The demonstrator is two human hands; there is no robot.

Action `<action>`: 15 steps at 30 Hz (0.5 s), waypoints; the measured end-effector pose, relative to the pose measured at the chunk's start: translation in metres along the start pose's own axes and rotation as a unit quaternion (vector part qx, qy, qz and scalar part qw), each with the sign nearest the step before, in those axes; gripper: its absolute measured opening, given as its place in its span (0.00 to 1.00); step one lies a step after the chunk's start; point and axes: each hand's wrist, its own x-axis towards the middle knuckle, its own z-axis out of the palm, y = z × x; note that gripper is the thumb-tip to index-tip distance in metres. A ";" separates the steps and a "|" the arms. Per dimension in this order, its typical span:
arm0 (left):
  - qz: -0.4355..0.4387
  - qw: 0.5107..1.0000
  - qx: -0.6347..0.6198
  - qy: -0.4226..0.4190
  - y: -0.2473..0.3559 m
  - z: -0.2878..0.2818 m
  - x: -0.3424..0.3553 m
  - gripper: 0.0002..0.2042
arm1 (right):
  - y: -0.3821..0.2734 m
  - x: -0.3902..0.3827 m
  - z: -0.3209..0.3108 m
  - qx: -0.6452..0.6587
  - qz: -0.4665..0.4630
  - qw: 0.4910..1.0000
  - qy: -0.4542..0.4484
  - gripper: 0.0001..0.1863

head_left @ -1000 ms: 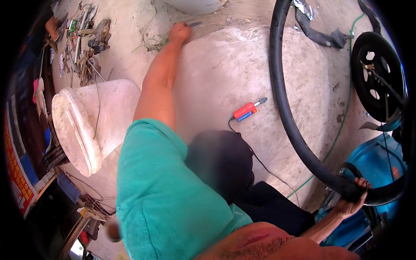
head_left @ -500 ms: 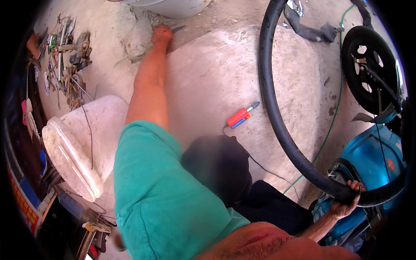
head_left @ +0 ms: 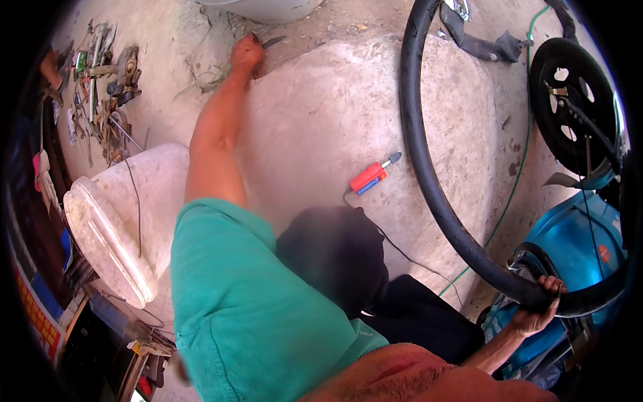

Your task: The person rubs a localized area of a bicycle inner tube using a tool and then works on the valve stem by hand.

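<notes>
My left hand [head_left: 247, 55] reaches far forward and down to the ground at the top of the head view. Its fingers look closed, and a dark, blade-like piece [head_left: 273, 41] shows right beside them. Whether they grip that piece is hidden. At the lower right, my right hand [head_left: 538, 311] wraps round a black inflated inner tube [head_left: 429, 171], which curves upward from there past the top edge. Between my hands, a red and blue hand grinder [head_left: 369, 179] with a grey conical tip lies on the pale floor, its thin cable trailing toward me.
On the left lies a white bucket [head_left: 151, 201] on its side, with scattered tools [head_left: 100, 87] beyond it. A pale basin [head_left: 268, 8] stands at the top. To the right are a blue scooter [head_left: 569, 228], a black wheel [head_left: 569, 104], a green hose [head_left: 516, 191] and a limp black rubber strip [head_left: 479, 43].
My left hand has turned slightly and its forearm has shifted a little left. The right hand keeps its hold on the inner tube. The grinder lies where it was.
</notes>
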 end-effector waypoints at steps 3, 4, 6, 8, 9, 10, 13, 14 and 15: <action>-0.007 0.997 -0.072 -0.012 -0.013 -0.003 0.002 0.12 | 0.003 0.006 -0.001 0.004 -0.002 1.000 -0.021 0.19; -0.022 0.994 -0.105 -0.025 -0.018 -0.005 0.001 0.10 | 0.005 0.010 -0.004 0.009 -0.004 0.999 -0.042 0.19; -0.065 0.971 -0.217 -0.078 -0.002 -0.008 -0.007 0.08 | 0.006 0.007 -0.007 -0.005 -0.004 0.999 -0.039 0.20; -0.123 0.910 -0.363 -0.156 0.035 -0.020 -0.027 0.07 | 0.003 -0.002 -0.011 -0.010 -0.007 0.999 -0.032 0.21; -0.138 0.883 -0.412 -0.175 0.041 -0.029 -0.036 0.07 | 0.005 -0.001 -0.012 -0.001 -0.004 0.999 -0.036 0.21; -0.152 0.853 -0.460 -0.195 0.047 -0.037 -0.045 0.07 | 0.007 0.000 -0.014 0.008 -0.001 0.999 -0.040 0.20; -0.142 0.762 -0.582 -0.248 0.087 -0.067 -0.093 0.06 | 0.006 0.001 -0.007 0.019 -0.003 0.999 -0.048 0.20; -0.129 0.730 -0.619 -0.260 0.101 -0.075 -0.109 0.06 | 0.005 0.001 -0.001 0.030 0.002 0.999 -0.031 0.19; -0.111 0.710 -0.640 -0.272 0.109 -0.079 -0.121 0.06 | 0.011 0.004 -0.001 0.047 0.000 0.998 -0.053 0.19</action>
